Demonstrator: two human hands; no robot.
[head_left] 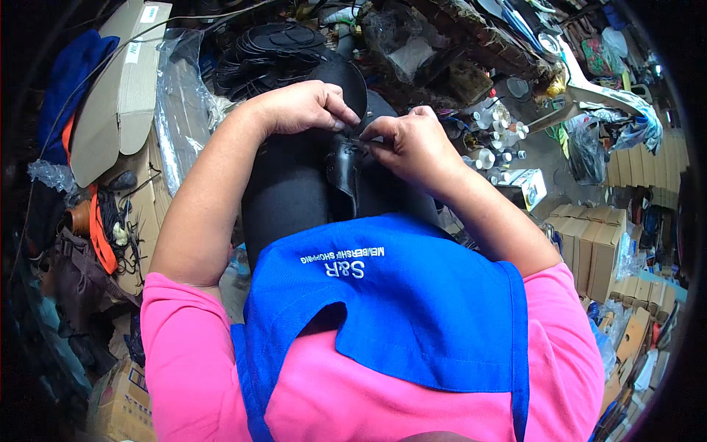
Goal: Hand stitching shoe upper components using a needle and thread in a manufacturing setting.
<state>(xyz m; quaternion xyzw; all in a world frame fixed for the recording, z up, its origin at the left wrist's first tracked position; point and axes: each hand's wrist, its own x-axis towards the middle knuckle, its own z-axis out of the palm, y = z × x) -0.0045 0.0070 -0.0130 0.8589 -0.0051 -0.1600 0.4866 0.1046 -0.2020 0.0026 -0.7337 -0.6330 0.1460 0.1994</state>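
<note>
A glossy black leather piece (343,175), curved and tapering toward me, lies over my lap between my thighs. My left hand (313,107) is closed, thumb and fingertips pinched at the leather's far end. From the other side my right hand (412,144) pinches the same end, its fingertips close to the left ones. Whether a thread or small tool sits between the fingertips is too small to make out. Just beyond the left fingers stands a rounded black flap (352,82), partly hidden by that hand. A blue apron (427,317) covers my front.
A heap of black strips or cords (269,51) lies beyond my left hand. Several small bottles (493,136) stand to the right, near a stack of cardboard (589,239). Flattened cardboard (121,96) and clear plastic sheeting (180,110) lean at the left.
</note>
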